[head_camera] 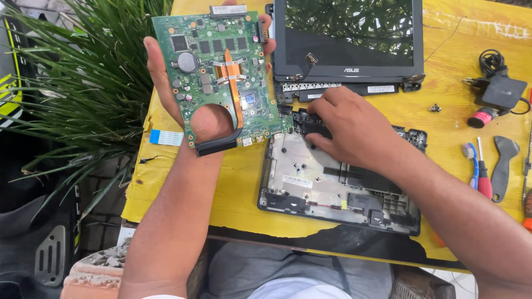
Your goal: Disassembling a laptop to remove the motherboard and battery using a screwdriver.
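Note:
My left hand (166, 83) holds up a green laptop motherboard (219, 72) with copper heat pipes and a round cut-out, lifted above the table's left side. Through the cut-out my palm shows. My right hand (346, 124) rests fingers-down on the upper left of the opened laptop base (332, 188), a grey and black shell lying on the yellow table (238, 182). The laptop screen (349, 39) stands tilted just behind the base, still joined at the hinges.
At the right lie a black power adapter with cable (499, 88), a toothbrush (472, 160), a red-handled screwdriver (483, 177), a grey pry tool (503, 166) and a small screw part (435, 108). A white ribbon cable (166, 137) lies left. A spiky green plant (83, 83) crowds the table's left edge.

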